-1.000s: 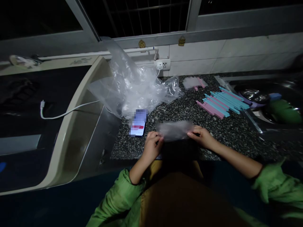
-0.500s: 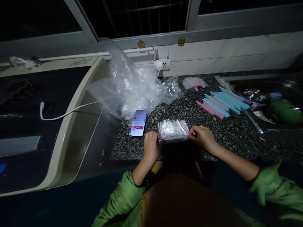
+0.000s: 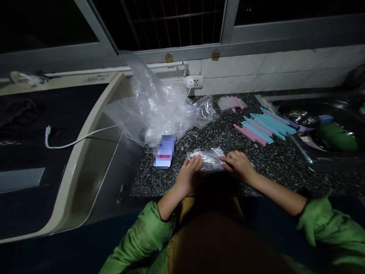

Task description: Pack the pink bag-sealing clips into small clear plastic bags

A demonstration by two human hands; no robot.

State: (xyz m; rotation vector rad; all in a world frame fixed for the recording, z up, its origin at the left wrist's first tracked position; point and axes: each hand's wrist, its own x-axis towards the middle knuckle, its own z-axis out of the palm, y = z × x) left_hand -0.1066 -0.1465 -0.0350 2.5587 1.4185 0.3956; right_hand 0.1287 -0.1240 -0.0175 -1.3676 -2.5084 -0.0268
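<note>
A clear plastic bag (image 3: 211, 160) lies crinkled on the dark speckled countertop, close to its front edge. My left hand (image 3: 189, 174) rests on the bag's left side, its fingers stretched out flat over the plastic. On the right side, my right hand (image 3: 238, 166) touches the bag with its index finger extended and the thumb apart below it. Its other fingers are bent and partly hidden. Left of the bag, a phone (image 3: 165, 151) with a lit, partly blurred screen lies near my left hand.
Pink and light-blue plastic strips (image 3: 265, 126) lie beside the sink (image 3: 309, 161), which holds bowls. Behind them sits a small stack of translucent pieces (image 3: 230, 103). A large crumpled plastic bag (image 3: 168, 110) fills the back left, next to a beige-edged machine (image 3: 85, 160) with a white cable (image 3: 82, 137).
My left hand has moved from the bag's lower left corner onto its top, fingers flattening. My right hand has slid inward over the right side. The bag looks more crinkled.
</note>
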